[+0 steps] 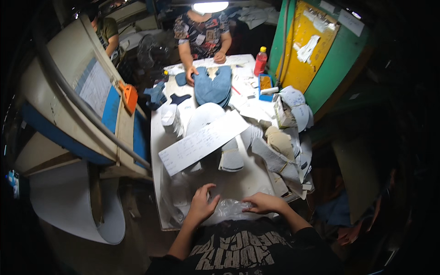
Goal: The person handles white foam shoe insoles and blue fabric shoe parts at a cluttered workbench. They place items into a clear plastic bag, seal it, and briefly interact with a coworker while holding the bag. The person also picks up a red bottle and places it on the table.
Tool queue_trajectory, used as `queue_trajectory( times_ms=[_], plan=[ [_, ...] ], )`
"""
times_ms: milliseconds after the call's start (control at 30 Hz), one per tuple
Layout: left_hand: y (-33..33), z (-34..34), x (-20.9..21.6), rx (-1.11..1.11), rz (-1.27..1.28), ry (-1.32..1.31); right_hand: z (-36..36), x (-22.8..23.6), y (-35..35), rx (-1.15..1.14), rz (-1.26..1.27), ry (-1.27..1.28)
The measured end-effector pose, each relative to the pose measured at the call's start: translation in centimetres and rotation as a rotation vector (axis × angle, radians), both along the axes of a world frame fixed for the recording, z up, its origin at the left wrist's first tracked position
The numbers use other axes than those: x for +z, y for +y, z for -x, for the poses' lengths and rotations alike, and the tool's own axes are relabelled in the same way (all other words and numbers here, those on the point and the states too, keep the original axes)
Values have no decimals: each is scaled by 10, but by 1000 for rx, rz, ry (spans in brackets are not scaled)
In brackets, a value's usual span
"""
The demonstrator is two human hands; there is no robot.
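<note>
Near the front edge of the white table, a crumpled clear plastic bag [230, 209] lies close to my body. My right hand [265, 203] has its fingers closed on the right side of this bag. On the bag's left, my left hand [201, 205] is raised with thumb and fingers apart, holding nothing. A long white card with handwriting [201, 142] lies slanted across the pieces beyond my hands. Just past my hands sits a banded stack of grey-white cut pieces [231, 158].
Bundled grey pieces [275, 158] crowd the table's right side. Across the table, a person's hand [191, 74] touches stacked blue fabric pieces [213, 87]. A red bottle [261, 62] and blue tray [265, 87] stand far right. A panel with an orange dustpan [129, 98] rises at left.
</note>
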State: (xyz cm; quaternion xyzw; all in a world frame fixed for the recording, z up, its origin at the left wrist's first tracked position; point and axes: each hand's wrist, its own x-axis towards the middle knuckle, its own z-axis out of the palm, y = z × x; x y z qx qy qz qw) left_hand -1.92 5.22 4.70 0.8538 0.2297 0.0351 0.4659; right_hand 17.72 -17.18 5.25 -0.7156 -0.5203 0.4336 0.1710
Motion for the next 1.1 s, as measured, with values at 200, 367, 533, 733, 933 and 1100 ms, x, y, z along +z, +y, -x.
queue_trajectory(
  times_ms=[200,367,533,733,933,1100],
  plan=[
    [18,16,23,-616,518,162,-55,107,-18,-146,-247,228],
    [12,11,29,-458,378,178,-53,134,-9,-74,-237,-293],
    [1,17,18,-118,55,-134,-97,115,20,-326,-640,-233],
    [-41,-5,-50,-416,-80,18,-169,54,131,-861,-240,57],
    [-42,-19,-80,-513,164,223,-216,90,133,-534,-141,692],
    [-29,-28,-116,-492,311,67,-277,244,88,-548,-220,26]
  ],
)
